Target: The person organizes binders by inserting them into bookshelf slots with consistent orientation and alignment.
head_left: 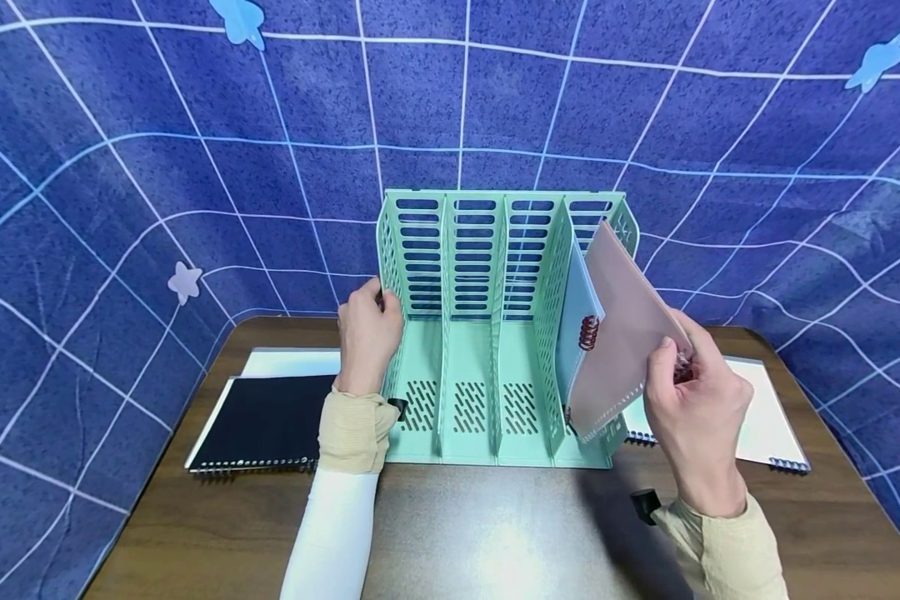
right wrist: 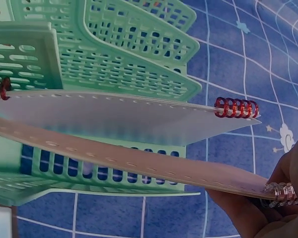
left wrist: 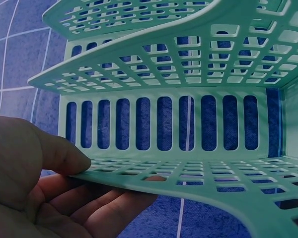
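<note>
A mint-green file organizer (head_left: 470, 350) with upright dividers stands on the table. My left hand (head_left: 371, 329) pinches its left side wall, thumb inside and fingers outside, as the left wrist view (left wrist: 64, 183) shows. My right hand (head_left: 693, 392) grips a pink spiral notebook (head_left: 622, 333) by its bound edge near the clear coil (right wrist: 283, 193). The pink notebook tilts, partly inside the rightmost compartment. Beside it in that compartment a light-blue notebook (head_left: 579, 321) with red coils (right wrist: 237, 107) stands upright, apart from my hand.
Left of the organizer a black-covered spiral notebook (head_left: 266, 421) lies over a white one (head_left: 292, 362). At right lie white spiral notebooks (head_left: 768, 412), partly behind my right hand. A blue grid-patterned cloth (head_left: 495, 92) hangs behind the brown table (head_left: 457, 525).
</note>
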Motion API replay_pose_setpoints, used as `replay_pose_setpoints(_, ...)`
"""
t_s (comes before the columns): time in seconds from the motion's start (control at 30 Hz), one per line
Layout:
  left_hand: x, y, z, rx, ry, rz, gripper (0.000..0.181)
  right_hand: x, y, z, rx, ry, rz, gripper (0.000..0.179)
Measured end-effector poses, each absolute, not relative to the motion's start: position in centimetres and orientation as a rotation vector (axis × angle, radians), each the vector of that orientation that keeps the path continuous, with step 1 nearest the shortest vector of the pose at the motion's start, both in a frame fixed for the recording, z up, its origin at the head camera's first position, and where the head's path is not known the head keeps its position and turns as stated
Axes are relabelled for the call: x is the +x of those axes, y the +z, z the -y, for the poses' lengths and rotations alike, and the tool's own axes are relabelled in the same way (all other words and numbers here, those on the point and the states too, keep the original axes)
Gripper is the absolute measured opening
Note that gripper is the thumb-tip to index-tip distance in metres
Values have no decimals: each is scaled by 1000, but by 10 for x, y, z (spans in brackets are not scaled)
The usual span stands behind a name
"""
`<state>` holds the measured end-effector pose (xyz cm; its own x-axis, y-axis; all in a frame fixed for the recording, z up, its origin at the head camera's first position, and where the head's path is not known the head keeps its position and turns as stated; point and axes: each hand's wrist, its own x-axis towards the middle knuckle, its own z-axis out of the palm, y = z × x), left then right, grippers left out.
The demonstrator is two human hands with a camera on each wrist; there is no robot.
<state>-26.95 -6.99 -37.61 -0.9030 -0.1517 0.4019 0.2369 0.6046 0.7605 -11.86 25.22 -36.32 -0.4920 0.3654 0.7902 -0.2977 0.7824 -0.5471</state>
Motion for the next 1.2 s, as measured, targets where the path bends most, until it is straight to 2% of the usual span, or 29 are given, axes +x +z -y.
replay_pose_setpoints(0.53,-271,-375,69,-67,-1198,2412,26,-119,-365,-249,1,788,2053,38)
replay_pose_setpoints(0.97,-271,-377,69,-63,-1208,2405,28,-114,-360,-251,96,798,2265,60)
replay_pose_setpoints(1.2,-273,-377,69,-48,-1202,2409,23,-113,-361,-249,148,771,2347,59)
